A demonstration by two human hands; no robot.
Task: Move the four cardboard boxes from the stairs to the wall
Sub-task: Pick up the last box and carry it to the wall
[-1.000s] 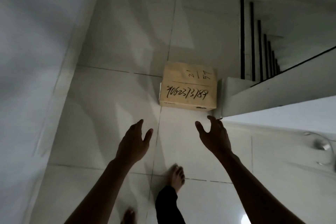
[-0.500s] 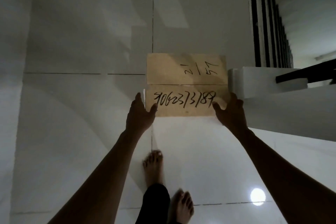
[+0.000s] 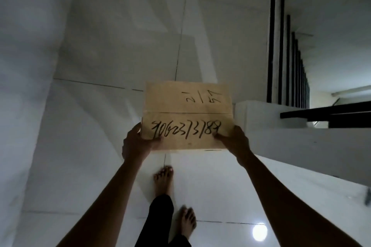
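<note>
One cardboard box (image 3: pixel 187 106) with black handwritten numbers on its top is in the middle of the view, over the white tiled floor and beside the foot of the stairs (image 3: pixel 261 114). My left hand (image 3: pixel 136 142) grips its near left corner, thumb on the top face. My right hand (image 3: pixel 233 141) grips its near right corner the same way. Whether the box rests on the floor or is raised off it, I cannot tell. No other boxes are in view.
A white wall (image 3: pixel 28 66) runs along the left side. Black stair railing bars (image 3: pixel 281 56) and a white stair stringer (image 3: pixel 301 146) stand to the right. My bare feet (image 3: pixel 163 178) are on the glossy tiles just behind the box.
My hands went from open in the air, to touching the box's near corners, to gripping them. I have stepped closer, and the box looks larger and nearer.
</note>
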